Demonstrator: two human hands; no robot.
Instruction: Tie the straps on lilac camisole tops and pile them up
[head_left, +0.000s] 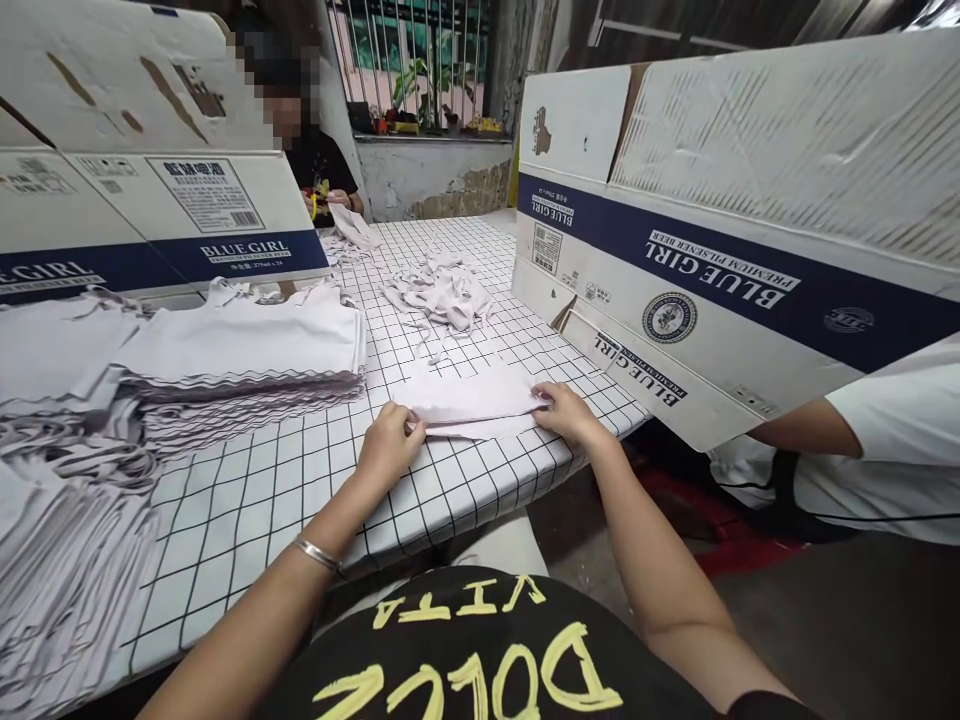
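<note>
A pale pinkish-white piece of fabric lies spread near the front edge of the table, its near edge folded or doubled. My left hand pinches its left corner, with the thumb against the fingers. At the opposite corner my right hand is closed on the cloth too. Just beyond the piece sits a loose heap of fabric strips. Left of my left hand rises a stack of similar cloth pieces with wavy edges. The exact kind of garment piece cannot be made out.
A checked tablecloth covers the table. More folded cloth is piled at the left front. Cardboard beer cartons stand at the left and right. Across the table a person handles cloth; another person's white sleeve shows at right.
</note>
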